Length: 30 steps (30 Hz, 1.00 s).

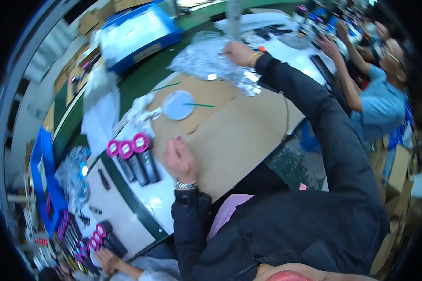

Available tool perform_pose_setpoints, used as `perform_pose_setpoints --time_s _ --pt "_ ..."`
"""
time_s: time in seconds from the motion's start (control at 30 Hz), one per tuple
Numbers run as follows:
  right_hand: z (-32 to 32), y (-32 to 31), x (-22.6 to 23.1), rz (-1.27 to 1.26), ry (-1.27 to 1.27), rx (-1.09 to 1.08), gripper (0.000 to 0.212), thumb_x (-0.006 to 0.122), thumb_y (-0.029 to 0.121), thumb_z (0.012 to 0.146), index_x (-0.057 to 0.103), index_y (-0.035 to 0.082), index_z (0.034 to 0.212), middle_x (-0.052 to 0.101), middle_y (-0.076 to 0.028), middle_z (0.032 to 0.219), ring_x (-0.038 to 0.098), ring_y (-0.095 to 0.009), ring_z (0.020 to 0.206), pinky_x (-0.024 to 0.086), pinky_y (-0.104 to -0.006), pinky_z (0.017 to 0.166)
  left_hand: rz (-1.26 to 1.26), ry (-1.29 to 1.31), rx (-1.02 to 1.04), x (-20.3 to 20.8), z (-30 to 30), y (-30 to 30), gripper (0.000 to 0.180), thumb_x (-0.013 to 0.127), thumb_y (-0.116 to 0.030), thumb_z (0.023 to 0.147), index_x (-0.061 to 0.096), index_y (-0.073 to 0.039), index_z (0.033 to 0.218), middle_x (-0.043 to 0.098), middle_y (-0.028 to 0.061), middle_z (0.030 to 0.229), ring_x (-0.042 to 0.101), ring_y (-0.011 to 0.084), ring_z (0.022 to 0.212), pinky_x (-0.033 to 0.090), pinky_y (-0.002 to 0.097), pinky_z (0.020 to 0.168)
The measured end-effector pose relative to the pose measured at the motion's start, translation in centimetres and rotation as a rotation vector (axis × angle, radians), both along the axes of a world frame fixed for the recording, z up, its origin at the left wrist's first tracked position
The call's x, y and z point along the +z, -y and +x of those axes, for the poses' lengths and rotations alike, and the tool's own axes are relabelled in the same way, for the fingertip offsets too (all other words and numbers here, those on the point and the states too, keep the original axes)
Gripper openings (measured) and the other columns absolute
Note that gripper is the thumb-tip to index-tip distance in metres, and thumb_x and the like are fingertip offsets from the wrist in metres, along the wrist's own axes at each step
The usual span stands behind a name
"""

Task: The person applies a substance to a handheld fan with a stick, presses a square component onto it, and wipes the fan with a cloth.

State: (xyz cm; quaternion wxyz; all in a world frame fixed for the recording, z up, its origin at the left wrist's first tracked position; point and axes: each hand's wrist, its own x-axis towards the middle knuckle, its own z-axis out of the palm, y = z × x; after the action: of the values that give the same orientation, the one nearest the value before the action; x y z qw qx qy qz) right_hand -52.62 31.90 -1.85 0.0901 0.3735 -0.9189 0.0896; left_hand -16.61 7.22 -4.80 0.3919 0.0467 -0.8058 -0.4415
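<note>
My right hand (240,54) is stretched out to the far side of the table, fingers curled at the edge of a heap of clear plastic bags (199,61). What its fingertips hold is hidden. Under that wrist lies a shiny strip of silvery pieces (248,83). Closed, with the fingers bent upward, my left hand (180,160) is above the brown cardboard sheet (239,136); I cannot make out anything in it. Just left of it lie three dark handheld devices (139,166) with magenta round ends. Beyond sits a round white dish (177,105) with a thin green stick (200,105) across it.
A blue bin (145,49) with white sheets stands at the far left. White cloth (145,112) lies beside the cardboard. A co-worker's hand (107,260) is among more magenta-ended devices at lower left. Another person (380,100) works at right. A metal post (234,18) rises behind the bags.
</note>
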Motion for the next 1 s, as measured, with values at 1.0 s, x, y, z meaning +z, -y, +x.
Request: perform_pose_setpoints --time_s 1.0 --pt "-32.5 -10.8 -20.3 0.399 0.003 -0.11 0.076 0.078 0.02 0.079 0.05 -0.001 0.147 0.053 -0.026 0.15 0.049 -0.042 0.141 0.04 -0.0444 0.12 0.143 -0.094 -0.086 1.3 -0.6 0.2 0.028 0.065 -0.015 0.102 0.053 -0.003 0.078 0.051 0.0169 0.062 0.056 0.0382 0.055 0.038 0.0464 0.052"
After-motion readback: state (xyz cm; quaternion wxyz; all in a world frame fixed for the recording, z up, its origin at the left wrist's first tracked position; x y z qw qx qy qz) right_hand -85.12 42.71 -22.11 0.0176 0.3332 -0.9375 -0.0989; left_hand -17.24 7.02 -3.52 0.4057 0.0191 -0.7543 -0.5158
